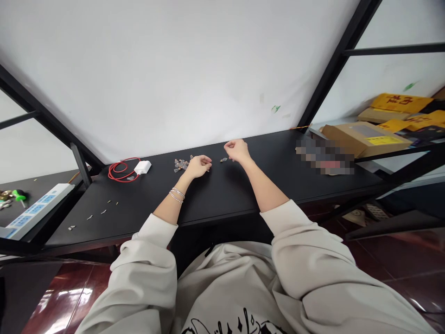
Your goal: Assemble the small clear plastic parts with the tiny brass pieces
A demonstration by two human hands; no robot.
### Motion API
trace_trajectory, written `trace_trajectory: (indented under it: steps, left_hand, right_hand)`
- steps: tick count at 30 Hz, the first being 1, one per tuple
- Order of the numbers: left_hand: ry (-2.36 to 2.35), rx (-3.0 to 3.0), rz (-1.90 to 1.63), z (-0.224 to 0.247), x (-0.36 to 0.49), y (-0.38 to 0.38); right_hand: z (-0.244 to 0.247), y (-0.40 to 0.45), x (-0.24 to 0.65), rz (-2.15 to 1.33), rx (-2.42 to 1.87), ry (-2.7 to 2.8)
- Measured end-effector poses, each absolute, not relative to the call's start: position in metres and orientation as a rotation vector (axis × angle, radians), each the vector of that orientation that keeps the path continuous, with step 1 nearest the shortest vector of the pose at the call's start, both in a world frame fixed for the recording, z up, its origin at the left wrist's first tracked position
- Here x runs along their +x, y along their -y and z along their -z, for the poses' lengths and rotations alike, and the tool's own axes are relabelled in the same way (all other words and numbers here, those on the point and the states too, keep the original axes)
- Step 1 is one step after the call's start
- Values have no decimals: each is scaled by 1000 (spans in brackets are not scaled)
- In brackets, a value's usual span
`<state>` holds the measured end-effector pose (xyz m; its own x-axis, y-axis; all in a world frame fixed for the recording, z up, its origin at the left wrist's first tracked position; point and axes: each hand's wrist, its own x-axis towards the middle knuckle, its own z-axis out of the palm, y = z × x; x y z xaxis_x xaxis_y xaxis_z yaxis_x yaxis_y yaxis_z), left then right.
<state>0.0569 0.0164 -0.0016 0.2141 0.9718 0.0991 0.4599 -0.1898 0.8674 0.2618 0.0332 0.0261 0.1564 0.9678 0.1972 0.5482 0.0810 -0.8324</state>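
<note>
My left hand (pixel 199 167) rests on the black tabletop (pixel 222 195), with several silver bracelets on its wrist. Its fingers curl downward, and whether they hold anything is too small to tell. Just left of it lies a loose cluster of small clear-and-metal pieces (pixel 181 164). My right hand (pixel 238 150) sits farther back on the table with its fingers curled. A single small piece of the same sort (pixel 223 160) lies between my two hands, closer to the right fingertips, and does not clearly touch them.
A coiled red cable (pixel 120 170) joins a white charger (pixel 142 167) on the table. Several small pieces (pixel 103 211) lie at the near left. A power strip (pixel 38 211) stands lower left. A cardboard box (pixel 365 139) and yellow packages (pixel 399 103) sit at right.
</note>
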Motion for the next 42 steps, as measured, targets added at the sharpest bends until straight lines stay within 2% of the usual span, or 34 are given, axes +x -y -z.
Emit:
trace_trajectory:
  steps: [4,11,24,29,35,38,42]
  left_hand:
    - [-1359,1808,-872,2,56,-16]
    - [-1374,1849,-861,2,56,-16]
    - [-1428,1836,-886,12,55,-24]
    - [-1493,1837,-886,7,56,-21]
    - [-1630,2024,-878,2,55,-19]
    - [-1614,2173,-837,5,56,-20]
    - [-1590,2285,-805,10,58,-22]
  right_hand:
    - [-29,-35,271,-419,-1704,1606]
    - [-14,-31,259,-578,-1792,1918]
    - [-13,-29,250,-650,-1730,1958]
    - [-16,-31,250,-494,-1689,1829]
    - [-20,-34,263,-182,-1874,1544]
    - [-15,-37,268,-351,-2007,1537]
    - [-9,-42,265,-521,-1885,1680]
